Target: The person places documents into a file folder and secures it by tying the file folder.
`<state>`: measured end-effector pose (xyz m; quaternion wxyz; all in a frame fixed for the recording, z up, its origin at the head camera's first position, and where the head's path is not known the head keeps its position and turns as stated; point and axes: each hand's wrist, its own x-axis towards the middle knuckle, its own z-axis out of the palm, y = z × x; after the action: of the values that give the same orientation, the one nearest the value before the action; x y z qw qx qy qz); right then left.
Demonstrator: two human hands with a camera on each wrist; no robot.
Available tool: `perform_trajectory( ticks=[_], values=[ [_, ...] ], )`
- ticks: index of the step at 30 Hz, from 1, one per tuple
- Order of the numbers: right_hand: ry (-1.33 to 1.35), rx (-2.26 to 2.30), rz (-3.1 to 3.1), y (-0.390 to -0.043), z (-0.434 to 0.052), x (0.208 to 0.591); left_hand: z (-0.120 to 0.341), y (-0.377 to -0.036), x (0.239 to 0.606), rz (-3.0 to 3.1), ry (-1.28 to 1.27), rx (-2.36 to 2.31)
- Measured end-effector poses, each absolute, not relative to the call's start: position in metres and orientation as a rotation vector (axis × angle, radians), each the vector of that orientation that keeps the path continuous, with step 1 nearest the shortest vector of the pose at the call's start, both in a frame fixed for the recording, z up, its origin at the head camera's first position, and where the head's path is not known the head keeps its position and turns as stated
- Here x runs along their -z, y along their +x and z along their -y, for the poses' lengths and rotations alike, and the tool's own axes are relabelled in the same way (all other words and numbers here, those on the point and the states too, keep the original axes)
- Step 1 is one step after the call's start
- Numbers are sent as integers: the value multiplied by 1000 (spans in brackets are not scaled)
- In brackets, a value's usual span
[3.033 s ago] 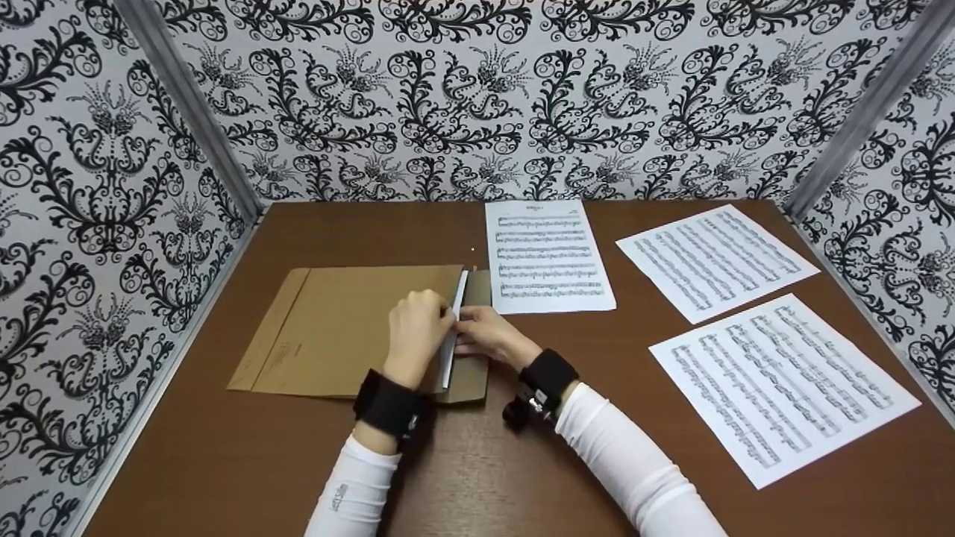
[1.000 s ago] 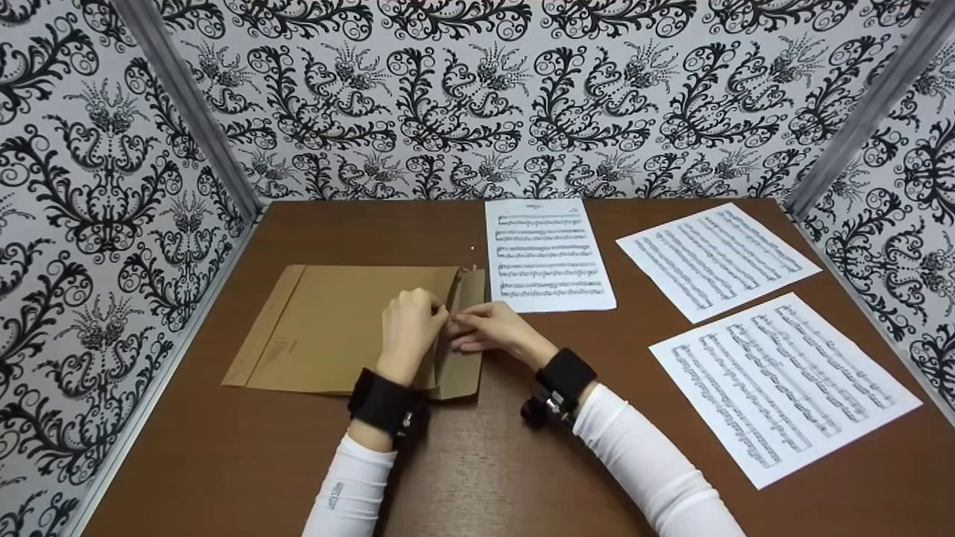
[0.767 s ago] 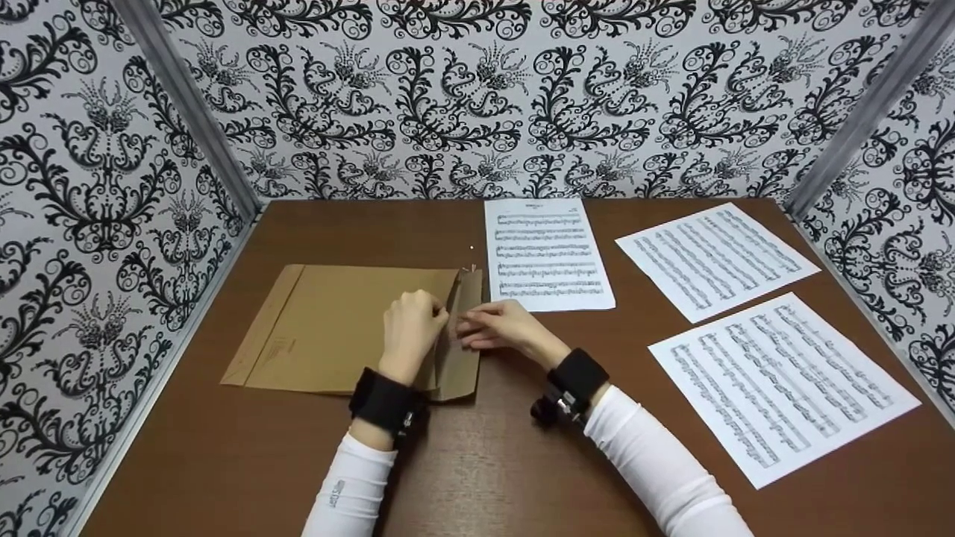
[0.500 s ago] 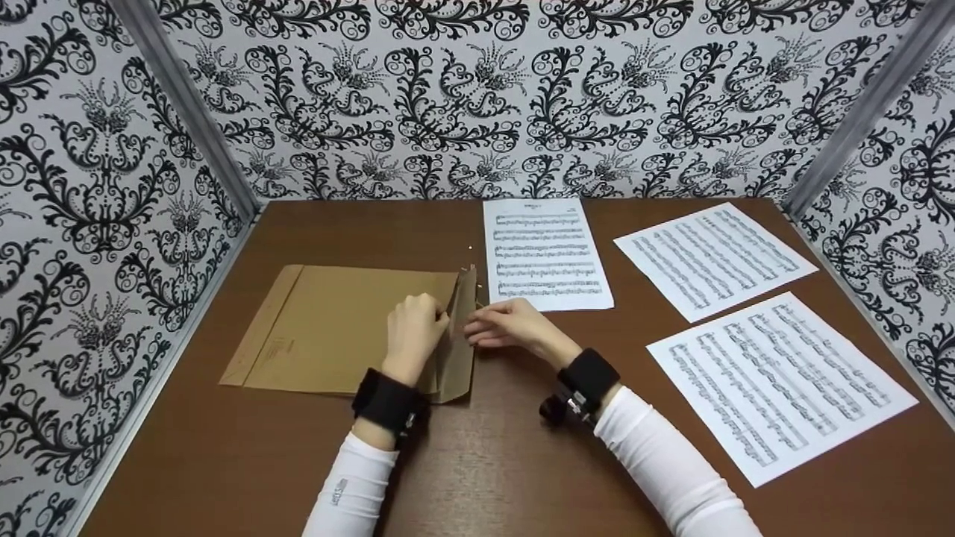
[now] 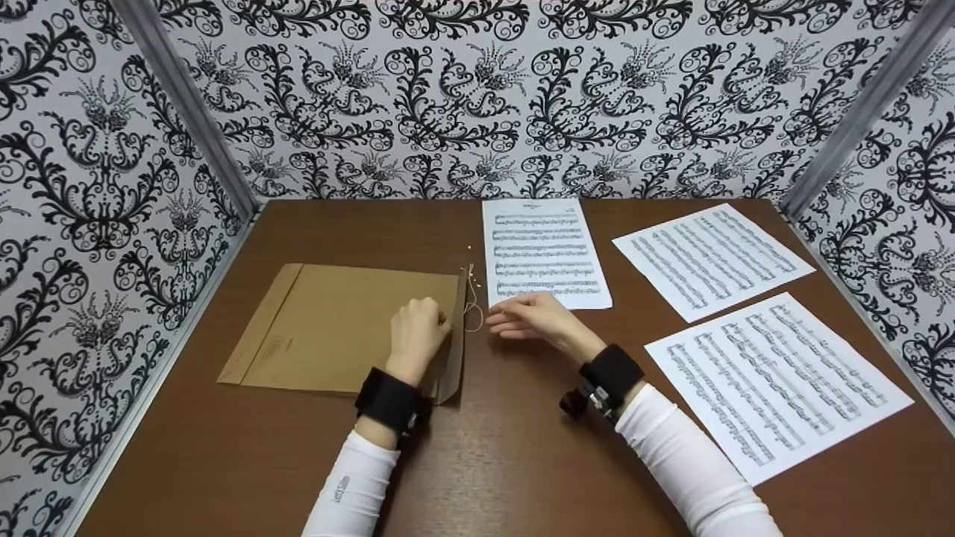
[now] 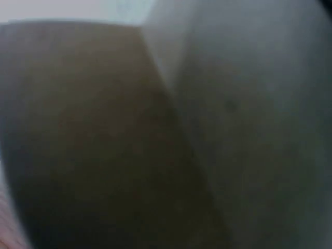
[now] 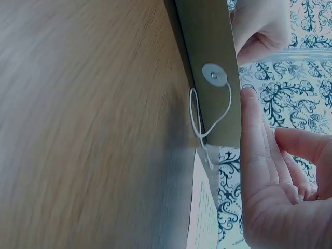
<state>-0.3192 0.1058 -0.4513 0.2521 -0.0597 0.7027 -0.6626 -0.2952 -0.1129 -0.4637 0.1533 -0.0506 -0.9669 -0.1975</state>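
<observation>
A brown kraft envelope (image 5: 336, 328) lies flat at the left of the table, its open end to the right. My left hand (image 5: 419, 332) grips its upper layer at that end, fingers curled over the edge. Along the same end the flap (image 7: 215, 46) stands tilted up, bearing a white round button (image 7: 214, 75) with a loose string (image 7: 197, 116). Just right of the flap is my right hand (image 5: 533, 317), fingers straight and holding nothing. Blurred brown paper (image 6: 98, 119) fills most of the left wrist view, hiding the left fingertips.
A sheet of music (image 5: 548, 253) lies at the back, behind the right hand. Two more music sheets (image 5: 712, 261) lie angled at the right. Patterned walls (image 5: 477, 97) enclose the brown table (image 5: 485, 477) on the back and sides.
White paper showing at the envelope's opening three seconds ago is out of sight. The flap has risen from the table. My right hand has moved right, off the envelope; the left still grips it.
</observation>
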Motion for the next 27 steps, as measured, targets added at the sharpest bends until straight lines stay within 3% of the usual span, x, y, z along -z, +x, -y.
perform_trajectory(
  ticks=[15, 27],
  values=[
    [-156, 1765, -2055, -325, -160, 442, 111, -292, 450, 2757, -232, 541],
    [-226, 1593, -2416, -328, -198, 440, 90, -293, 421, 2696, -653, 471]
  ],
)
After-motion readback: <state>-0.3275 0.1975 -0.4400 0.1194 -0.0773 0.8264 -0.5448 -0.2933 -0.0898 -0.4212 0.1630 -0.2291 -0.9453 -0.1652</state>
